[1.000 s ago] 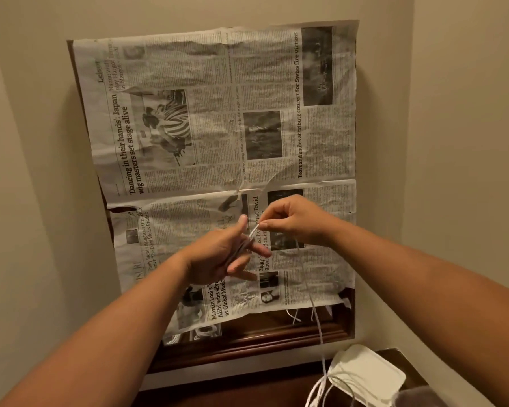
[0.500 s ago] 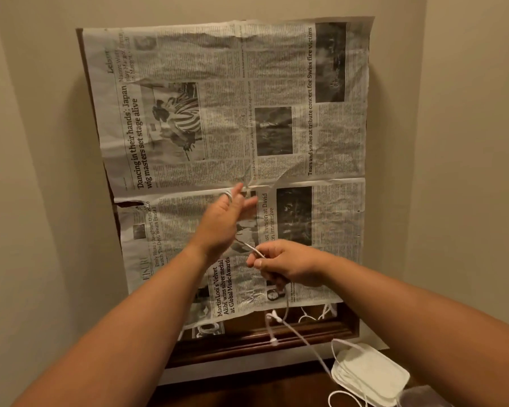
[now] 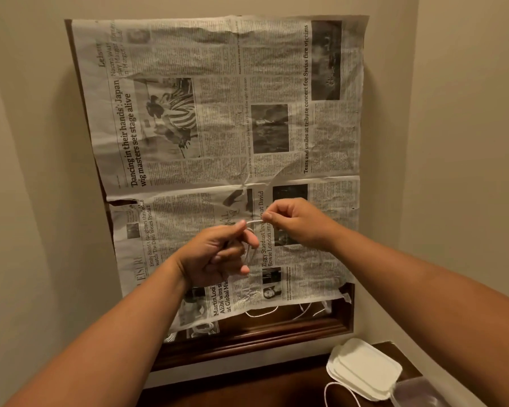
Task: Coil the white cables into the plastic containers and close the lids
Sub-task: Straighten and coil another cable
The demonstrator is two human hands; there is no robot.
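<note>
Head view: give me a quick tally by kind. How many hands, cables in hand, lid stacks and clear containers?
Hands: 2, left hand and right hand
White cable held between them: 1
White lid stack: 1
Clear container, cut off by the frame edge: 1
Total: 5

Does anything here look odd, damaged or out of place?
The newspaper covering the wooden frame looks rough: it is crumpled, torn at its left edge by the middle fold, and ragged at the lower right corner, leaving the frame's bottom strip uncovered.
</note>
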